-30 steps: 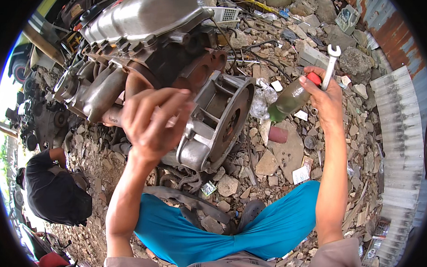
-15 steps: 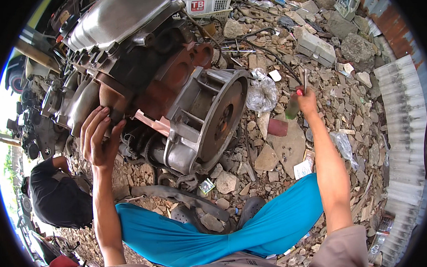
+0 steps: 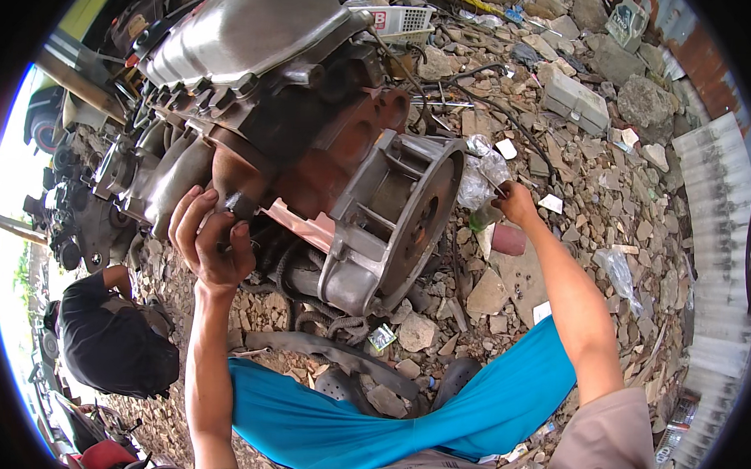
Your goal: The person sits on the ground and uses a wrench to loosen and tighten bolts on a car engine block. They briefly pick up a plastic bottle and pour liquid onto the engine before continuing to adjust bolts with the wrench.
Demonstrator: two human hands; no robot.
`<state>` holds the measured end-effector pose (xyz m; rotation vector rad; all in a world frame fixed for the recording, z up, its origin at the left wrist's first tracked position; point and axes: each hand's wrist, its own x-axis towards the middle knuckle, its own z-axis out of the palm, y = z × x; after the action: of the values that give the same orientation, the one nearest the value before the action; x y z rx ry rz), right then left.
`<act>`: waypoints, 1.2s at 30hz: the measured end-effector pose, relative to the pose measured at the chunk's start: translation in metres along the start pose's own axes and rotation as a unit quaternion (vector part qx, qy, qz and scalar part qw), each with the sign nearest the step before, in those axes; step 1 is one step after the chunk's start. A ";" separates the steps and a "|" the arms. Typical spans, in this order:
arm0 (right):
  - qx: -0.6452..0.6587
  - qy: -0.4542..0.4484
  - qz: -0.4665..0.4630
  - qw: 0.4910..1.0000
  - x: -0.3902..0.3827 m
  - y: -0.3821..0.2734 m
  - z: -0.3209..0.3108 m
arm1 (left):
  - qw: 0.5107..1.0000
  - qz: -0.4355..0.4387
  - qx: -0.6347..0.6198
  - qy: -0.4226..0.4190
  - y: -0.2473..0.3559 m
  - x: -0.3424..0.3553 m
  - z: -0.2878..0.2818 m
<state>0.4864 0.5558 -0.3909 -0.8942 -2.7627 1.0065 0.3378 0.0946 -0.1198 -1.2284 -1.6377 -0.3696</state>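
While the left hand [image 3: 212, 244] curls half-open beside the engine [image 3: 288, 140], upper left, any hold unclear, the right hand [image 3: 517, 203] closes on a green bottle [image 3: 480, 217] right of centre: probably light, slippery, best gripped by its neck; the engine looks heavy, rigid.

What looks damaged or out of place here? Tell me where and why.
Crumpled clear plastic lies on the rubble beside the engine, looking like stray litter. At upper right, the corrugated metal sheet has brown rust patches, so it looks weathered.
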 end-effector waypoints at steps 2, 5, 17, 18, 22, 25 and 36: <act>-0.016 0.005 -0.009 1.000 0.000 -0.009 0.005 | 1.000 -0.004 -0.002 0.013 0.002 0.002 -0.002; -0.007 0.019 0.006 1.000 -0.002 -0.026 0.011 | 0.999 -0.021 -0.015 0.035 0.001 0.000 -0.003; 0.040 0.046 0.040 0.997 -0.003 -0.028 0.012 | 0.996 -0.076 -0.040 0.013 -0.001 0.005 -0.011; 0.039 0.040 0.055 0.997 -0.001 -0.030 0.011 | 0.995 -0.082 -0.052 0.009 -0.001 0.005 -0.012; 0.040 0.079 0.052 0.995 -0.003 -0.035 0.011 | 0.994 -0.084 -0.064 -0.005 -0.006 0.001 -0.012; 0.100 0.126 0.044 0.986 0.002 -0.026 -0.001 | 0.993 -0.092 -0.065 -0.014 -0.004 0.006 -0.013; 0.371 0.247 0.020 0.895 -0.044 -0.157 -0.104 | 0.989 -0.121 -0.091 -0.001 -0.007 0.002 -0.020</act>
<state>0.4700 0.4942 -0.2081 -0.8965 -1.7291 1.4348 0.3420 0.0783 -0.1072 -1.1642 -1.7901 -0.6816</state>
